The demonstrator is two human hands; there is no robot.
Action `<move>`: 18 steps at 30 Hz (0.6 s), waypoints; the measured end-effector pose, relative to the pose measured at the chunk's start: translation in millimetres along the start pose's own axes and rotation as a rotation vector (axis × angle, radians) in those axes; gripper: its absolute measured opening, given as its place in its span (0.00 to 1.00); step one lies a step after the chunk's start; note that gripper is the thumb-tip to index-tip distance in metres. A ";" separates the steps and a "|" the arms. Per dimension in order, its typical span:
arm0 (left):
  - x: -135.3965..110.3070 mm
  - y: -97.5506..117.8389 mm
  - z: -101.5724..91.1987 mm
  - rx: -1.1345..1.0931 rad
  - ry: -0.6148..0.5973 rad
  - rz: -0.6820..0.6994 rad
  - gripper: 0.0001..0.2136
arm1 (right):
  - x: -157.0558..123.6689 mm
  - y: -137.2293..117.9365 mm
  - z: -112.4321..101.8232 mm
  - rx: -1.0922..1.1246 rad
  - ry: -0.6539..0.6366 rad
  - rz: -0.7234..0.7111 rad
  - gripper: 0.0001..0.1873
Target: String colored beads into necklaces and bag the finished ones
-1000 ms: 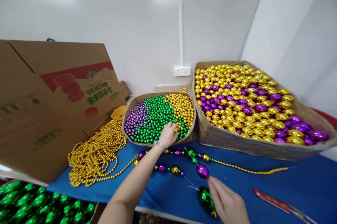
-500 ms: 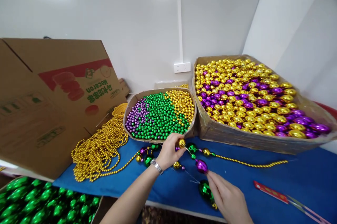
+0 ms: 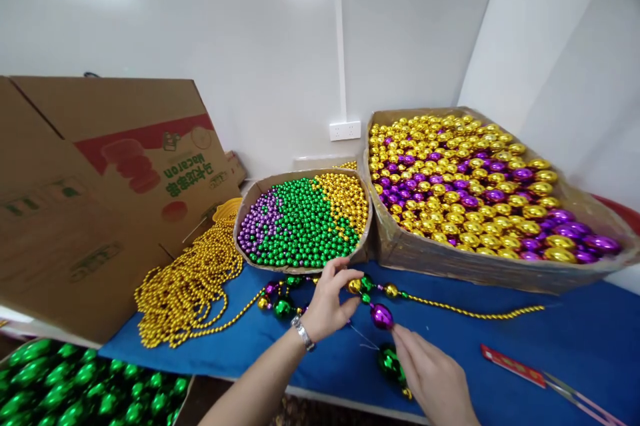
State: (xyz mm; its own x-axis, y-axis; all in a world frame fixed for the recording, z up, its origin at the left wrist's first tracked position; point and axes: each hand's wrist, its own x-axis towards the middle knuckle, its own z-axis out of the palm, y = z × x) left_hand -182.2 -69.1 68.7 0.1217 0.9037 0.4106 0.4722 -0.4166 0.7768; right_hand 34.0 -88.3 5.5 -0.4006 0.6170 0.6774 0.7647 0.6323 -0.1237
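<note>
My right hand (image 3: pixel 433 369) is closed, its fingertips pinching the lower end of a shiny purple bead (image 3: pixel 382 317). Up the same strand from that bead are a small green bead (image 3: pixel 365 298) and a round gold bead (image 3: pixel 354 287). My left hand (image 3: pixel 330 303), with a metal band at the wrist, is beside the gold bead; its thumb and index finger are spread apart around it. A large green bead (image 3: pixel 389 361) lies below the purple one, partly behind my right hand. A thin pale thread end (image 3: pixel 367 339) shows near it.
A box of small purple, green and gold beads (image 3: pixel 240 239) stands behind my hands. To its right is a larger box (image 3: pixel 450 269) of gold and purple beads. Gold bead strands (image 3: pixel 190 286) pile at left by a cardboard carton (image 3: pixel 125 213). Red-wrapped scissors-like tool (image 3: pixel 515 366) lies right.
The thumb and index finger of my left hand have parted, and the hand has moved slightly right. The gold bead is lower and nearer the small green bead. My right hand has stayed in place.
</note>
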 end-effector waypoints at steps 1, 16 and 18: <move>-0.8 1.2 0.8 -0.119 -0.023 -0.043 0.19 | -1.1 1.2 0.8 -0.001 0.002 -0.001 0.22; -10.4 4.9 20.8 -0.783 0.147 -0.389 0.26 | -3.5 -0.1 3.7 0.129 0.016 0.030 0.17; -11.4 4.1 22.6 -0.828 0.172 -0.419 0.26 | 0.5 -3.3 -0.1 0.248 -0.047 0.111 0.15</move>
State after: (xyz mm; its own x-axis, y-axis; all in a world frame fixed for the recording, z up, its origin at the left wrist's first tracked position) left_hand -161.9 -78.9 56.4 -0.0793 0.9963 0.0343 -0.3303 -0.0587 0.9420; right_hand 31.4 -90.1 6.4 -0.3490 0.7063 0.6159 0.6604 0.6517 -0.3731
